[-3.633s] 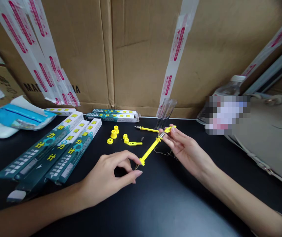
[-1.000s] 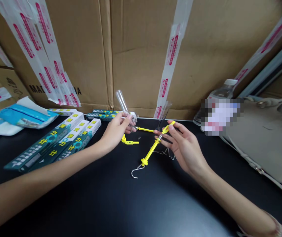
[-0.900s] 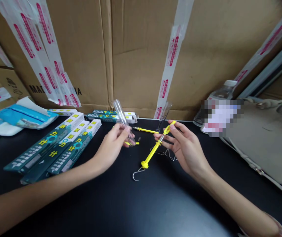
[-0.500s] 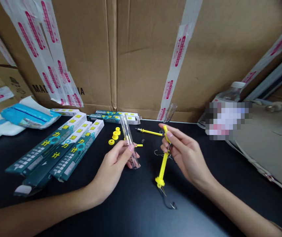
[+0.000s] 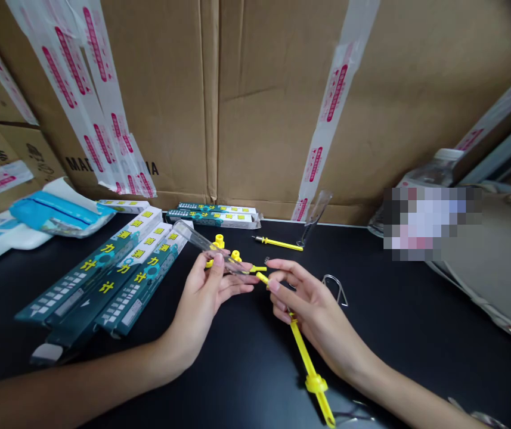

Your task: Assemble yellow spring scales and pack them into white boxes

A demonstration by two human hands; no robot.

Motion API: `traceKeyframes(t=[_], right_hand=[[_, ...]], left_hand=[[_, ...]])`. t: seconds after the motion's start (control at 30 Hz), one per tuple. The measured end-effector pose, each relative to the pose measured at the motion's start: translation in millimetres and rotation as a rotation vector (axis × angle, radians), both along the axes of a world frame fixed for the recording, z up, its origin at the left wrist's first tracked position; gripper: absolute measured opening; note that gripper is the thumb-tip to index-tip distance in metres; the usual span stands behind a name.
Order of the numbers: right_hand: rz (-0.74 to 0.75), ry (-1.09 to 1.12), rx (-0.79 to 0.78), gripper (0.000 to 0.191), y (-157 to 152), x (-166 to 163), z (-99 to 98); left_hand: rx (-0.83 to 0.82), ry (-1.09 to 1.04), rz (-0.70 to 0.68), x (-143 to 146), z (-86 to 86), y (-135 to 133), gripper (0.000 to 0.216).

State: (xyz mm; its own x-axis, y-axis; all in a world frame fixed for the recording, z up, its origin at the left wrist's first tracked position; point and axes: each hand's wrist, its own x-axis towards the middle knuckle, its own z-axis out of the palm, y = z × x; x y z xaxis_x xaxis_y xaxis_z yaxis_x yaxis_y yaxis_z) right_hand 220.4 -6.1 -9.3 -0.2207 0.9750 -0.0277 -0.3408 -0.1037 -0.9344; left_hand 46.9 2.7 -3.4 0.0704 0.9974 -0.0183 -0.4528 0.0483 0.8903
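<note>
My left hand [image 5: 201, 298] is closed around a clear plastic tube [image 5: 197, 239], whose lower end tilts toward my right hand. Between the thumb and fingers of my right hand [image 5: 315, 313] is the yellow inner rod of a spring scale [image 5: 300, 345]. Its short yellow tip [image 5: 262, 278] points at the tube's near end; I cannot tell if they touch. Lower on the rod sits a yellow collar [image 5: 316, 383], with a metal hook [image 5: 356, 412] by its bottom end. Several small yellow caps [image 5: 219, 241] lie behind my left hand, partly hidden by the tube.
Another yellow rod [image 5: 282, 244] lies farther back, near a second clear tube [image 5: 316, 215]. A bent metal hook [image 5: 338, 289] rests right of my hand. Long green-and-white boxes [image 5: 116, 268] lie left, more at the back. A bottle [image 5: 443, 170] and grey bag [image 5: 496, 268] stand right.
The tube in my left hand has tipped over to the left, its near end swinging toward my right hand. My right hand has brought the rod's yellow tip leftward to the tube.
</note>
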Motion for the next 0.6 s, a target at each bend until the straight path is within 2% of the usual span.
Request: traceKeyframes(t=[0.17,0.4,0.6], right_hand=[[0.032,-0.028,0.003,0.032,-1.4,-2.3,-2.1],[0.052,-0.036,-0.002,0.036,0.9,-3.2,-7.2],[0.090,-0.014,-0.025,0.034,-2.0,2.4,-0.6]], left_hand=[[0.004,0.005,-0.015,0.4,-0.5,0.7,0.033],[0.040,0.139,-0.036,4.7,-1.4,-0.2,0.044],[0.061,0.190,0.008,2.8,-4.8,1.3,0.034]])
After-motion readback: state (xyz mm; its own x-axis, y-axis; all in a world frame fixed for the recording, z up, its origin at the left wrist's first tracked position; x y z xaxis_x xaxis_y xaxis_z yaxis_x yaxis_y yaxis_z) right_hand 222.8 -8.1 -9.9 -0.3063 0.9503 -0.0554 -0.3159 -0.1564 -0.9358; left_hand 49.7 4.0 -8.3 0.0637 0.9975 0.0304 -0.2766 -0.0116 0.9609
